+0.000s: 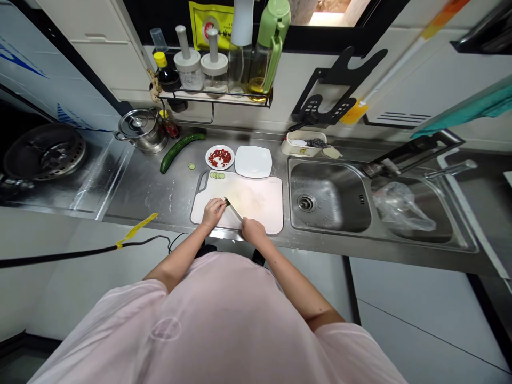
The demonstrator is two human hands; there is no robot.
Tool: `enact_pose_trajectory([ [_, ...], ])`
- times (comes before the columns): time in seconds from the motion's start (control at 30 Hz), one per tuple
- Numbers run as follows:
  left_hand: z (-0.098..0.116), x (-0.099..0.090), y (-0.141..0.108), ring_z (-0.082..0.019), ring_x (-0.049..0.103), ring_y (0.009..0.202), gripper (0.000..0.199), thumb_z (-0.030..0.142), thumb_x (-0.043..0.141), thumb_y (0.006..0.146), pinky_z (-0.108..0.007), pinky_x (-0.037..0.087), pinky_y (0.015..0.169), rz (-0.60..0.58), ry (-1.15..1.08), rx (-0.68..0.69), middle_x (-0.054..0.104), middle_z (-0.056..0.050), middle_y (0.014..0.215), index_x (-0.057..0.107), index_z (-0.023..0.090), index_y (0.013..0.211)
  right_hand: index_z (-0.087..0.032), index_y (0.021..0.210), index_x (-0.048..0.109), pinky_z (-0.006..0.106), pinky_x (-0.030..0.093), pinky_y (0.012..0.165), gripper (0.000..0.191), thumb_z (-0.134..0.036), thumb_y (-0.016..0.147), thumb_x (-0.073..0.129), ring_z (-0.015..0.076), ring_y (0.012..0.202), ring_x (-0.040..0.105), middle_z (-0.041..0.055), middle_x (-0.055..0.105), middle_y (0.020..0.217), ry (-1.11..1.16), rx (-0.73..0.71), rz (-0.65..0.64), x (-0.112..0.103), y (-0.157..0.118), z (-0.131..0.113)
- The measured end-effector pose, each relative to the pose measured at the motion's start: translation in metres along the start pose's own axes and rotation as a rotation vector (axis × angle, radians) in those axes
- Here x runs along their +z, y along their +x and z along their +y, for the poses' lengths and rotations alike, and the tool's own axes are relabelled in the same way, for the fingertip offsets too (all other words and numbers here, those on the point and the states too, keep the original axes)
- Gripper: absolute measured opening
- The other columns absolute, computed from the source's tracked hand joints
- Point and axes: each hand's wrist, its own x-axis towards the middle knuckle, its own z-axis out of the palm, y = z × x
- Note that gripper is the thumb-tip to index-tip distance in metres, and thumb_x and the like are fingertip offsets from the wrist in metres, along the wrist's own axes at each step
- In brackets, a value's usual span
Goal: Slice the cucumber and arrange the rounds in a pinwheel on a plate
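My left hand (214,212) pinches a small dark-green piece (228,201) on the cutting board (266,198), just beyond my fingertips — my right hand (253,230), farther from it, grips a knife (235,212) slanting forward-left to that piece (cucumber slices (217,175) lie beyond).

Glossy metal sink (332,205), smooth matt plastic-looking cutting board (260,205), shiny white plate (253,161), clear crinkled plastic bag (402,205)

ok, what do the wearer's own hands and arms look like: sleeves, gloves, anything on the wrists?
Left hand and right hand are gloveless. Forearms are bare below loose, short, pale pink fabric sleeves. No watch shows; a thin band would be too small to tell.
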Motion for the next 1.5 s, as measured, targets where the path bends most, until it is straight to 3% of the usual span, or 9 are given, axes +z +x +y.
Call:
enact_pose_trajectory([
  [0.6,0.003,0.0,0.001,-0.017,0.058,0.095,0.018,0.029,0.051,0.087,-0.034,0.046,0.087,-0.026,-0.022,-0.08,0.065,-0.007,0.094,0.065,0.021,0.095,-0.018,0.101,0.059,0.026,0.037,0.066,0.027,-0.026,0.093,0.035,0.0204,0.086,0.062,0.0104,0.066,0.094,0.039,0.007,-0.006,0.002,-0.022,0.022],
  [1.07,0.011,-0.006,0.006,-0.017,0.058,0.091,0.015,0.026,0.05,0.086,-0.032,0.045,0.086,-0.038,-0.004,-0.135,0.064,-0.006,0.091,0.062,0.02,0.092,-0.03,0.121,0.051,0.027,0.033,0.067,0.035,-0.037,0.098,0.025,0.019,0.081,0.061,0.0063,0.065,0.089,-0.067,0.126,0.211,-0.013,-0.018,0.042],
  [1.37,0.012,-0.01,0.004,-0.018,0.058,0.091,0.018,0.029,0.049,0.087,-0.034,0.046,0.084,-0.025,-0.016,-0.163,0.063,-0.007,0.092,0.061,0.02,0.096,-0.027,0.124,0.049,0.028,0.031,0.071,0.035,-0.034,0.09,0.045,0.0194,0.086,0.057,0.0057,0.064,0.095,-0.08,0.149,0.317,-0.014,-0.017,0.041],
  [1.5,0.019,-0.015,0.011,-0.018,0.058,0.09,0.023,0.033,0.048,0.088,-0.032,0.048,0.08,0.085,-0.037,-0.255,0.061,-0.008,0.096,0.059,0.019,0.103,-0.025,0.128,0.046,0.029,0.029,0.075,0.041,-0.035,0.089,0.048,0.0207,0.09,0.055,0.0074,0.063,0.098,-0.088,0.154,0.365,-0.014,-0.017,0.043],
])
